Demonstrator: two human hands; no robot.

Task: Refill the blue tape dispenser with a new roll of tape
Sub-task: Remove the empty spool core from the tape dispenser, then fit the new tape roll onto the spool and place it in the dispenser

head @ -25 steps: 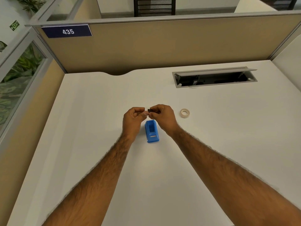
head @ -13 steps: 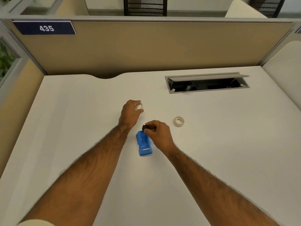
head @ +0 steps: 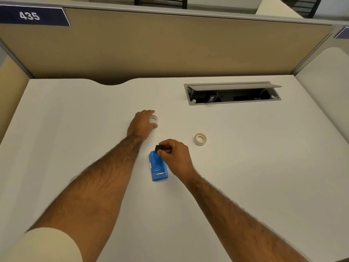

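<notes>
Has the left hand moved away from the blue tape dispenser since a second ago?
Yes. The left hand went from beside the right hand over the blue tape dispenser toward the partition.

Open cable tray (head: 232, 93), perhaps holding plugs; sign (head: 32, 16) "435".

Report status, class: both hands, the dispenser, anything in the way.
Left hand setting a clear ring on the desk. Right hand pinching black spindle over blue dispenser, which sits empty. New roll lies apart, unobstructed.
</notes>
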